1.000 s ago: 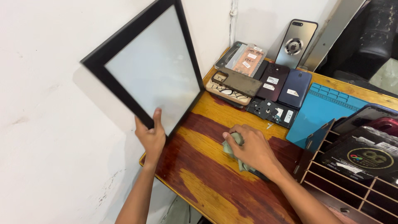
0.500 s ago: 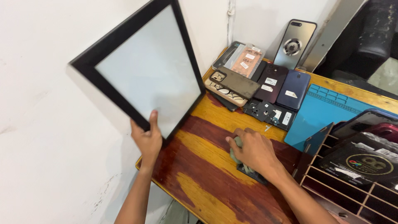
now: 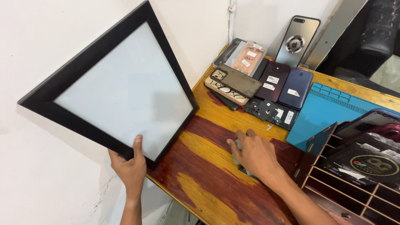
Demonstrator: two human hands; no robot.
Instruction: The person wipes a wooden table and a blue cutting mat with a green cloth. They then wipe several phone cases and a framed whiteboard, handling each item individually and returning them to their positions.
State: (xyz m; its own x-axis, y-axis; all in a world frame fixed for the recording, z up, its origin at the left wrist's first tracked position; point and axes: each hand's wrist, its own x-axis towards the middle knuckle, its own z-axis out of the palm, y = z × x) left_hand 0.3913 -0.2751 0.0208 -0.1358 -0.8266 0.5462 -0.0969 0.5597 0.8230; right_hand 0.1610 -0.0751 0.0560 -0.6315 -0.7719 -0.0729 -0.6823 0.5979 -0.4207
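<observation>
My left hand grips the lower edge of a large black-framed panel with a pale white face, held tilted against the white wall beside the wooden table. My right hand lies palm down on the table, pressing on a small grey-green cloth that is mostly hidden under it.
Several phone cases and phone backs lie at the table's far end, one silver case propped upright. A blue work mat lies to the right. A wooden slotted rack with dark packaged items stands at the right edge.
The framed panel has swung further left and away from the table. My right hand has slid along the table with the cloth under it.
</observation>
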